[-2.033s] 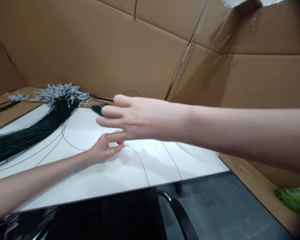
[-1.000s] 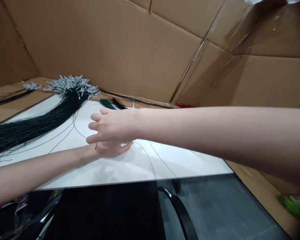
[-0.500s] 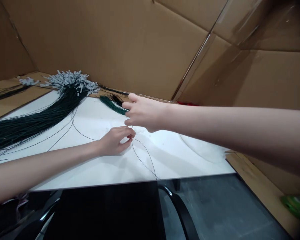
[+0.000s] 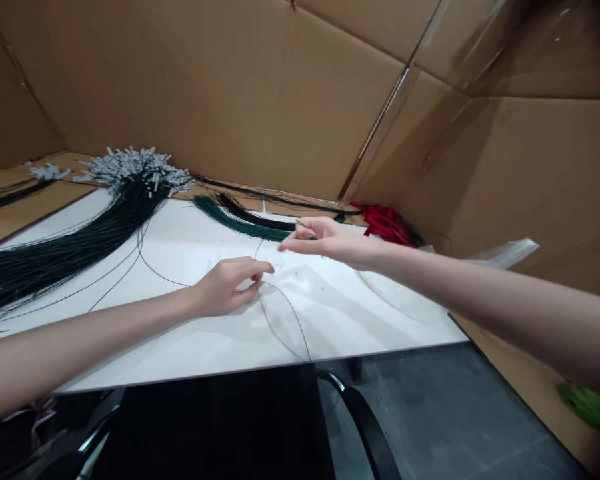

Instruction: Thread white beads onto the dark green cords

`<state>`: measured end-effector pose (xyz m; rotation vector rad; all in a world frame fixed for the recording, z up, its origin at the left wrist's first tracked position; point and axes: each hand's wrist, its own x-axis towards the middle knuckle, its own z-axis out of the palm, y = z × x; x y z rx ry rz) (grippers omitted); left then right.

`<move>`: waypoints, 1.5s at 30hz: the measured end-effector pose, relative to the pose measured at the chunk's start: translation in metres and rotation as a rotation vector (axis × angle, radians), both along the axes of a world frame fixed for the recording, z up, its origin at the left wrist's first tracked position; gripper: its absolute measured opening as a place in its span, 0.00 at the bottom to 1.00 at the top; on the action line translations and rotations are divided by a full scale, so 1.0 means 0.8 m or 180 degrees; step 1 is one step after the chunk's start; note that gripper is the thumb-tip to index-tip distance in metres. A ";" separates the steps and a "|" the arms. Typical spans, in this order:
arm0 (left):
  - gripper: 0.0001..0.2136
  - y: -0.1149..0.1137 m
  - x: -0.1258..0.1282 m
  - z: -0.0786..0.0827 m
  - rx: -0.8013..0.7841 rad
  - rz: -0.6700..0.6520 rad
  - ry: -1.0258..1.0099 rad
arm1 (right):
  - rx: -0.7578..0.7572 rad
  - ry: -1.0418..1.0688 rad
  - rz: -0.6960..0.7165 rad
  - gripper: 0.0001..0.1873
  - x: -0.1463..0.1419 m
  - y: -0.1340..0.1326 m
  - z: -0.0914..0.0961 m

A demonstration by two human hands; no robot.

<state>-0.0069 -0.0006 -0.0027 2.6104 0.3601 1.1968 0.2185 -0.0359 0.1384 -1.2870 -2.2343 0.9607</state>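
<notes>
White flat rigid tabletop (image 4: pixel 180 350); long dark-green strand bundle with white beaded ends (image 4: pixel 75 243) across its left. Shorter green strand bundle (image 4: pixel 225 219) at back. Right hand (image 4: pixel 330 241) just in front, fingers curled, can't tell if gripping. Left hand (image 4: pixel 230 283) mid-table, fingertips pinching thin dark flexible cord (image 4: pixel 295 313), curving to front edge.

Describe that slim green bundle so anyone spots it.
On the white table, find the far side, left of the right hand. Two slim curved strand bundles lie there; the green bundle is nearer, set apart from the black bundle by colour.
</notes>
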 end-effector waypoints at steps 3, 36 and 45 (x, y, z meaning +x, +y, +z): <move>0.14 0.001 0.000 -0.002 0.0002 0.0016 0.0006 | -0.0154 0.1125 -0.0243 0.24 -0.005 0.001 -0.016; 0.04 -0.001 0.002 0.001 0.0260 -0.0125 0.0176 | 0.1844 -0.1723 0.1363 0.12 -0.036 0.037 -0.055; 0.07 -0.002 -0.001 0.006 0.0099 -0.0308 0.0246 | 0.1819 -0.2242 0.0940 0.18 0.008 0.027 -0.038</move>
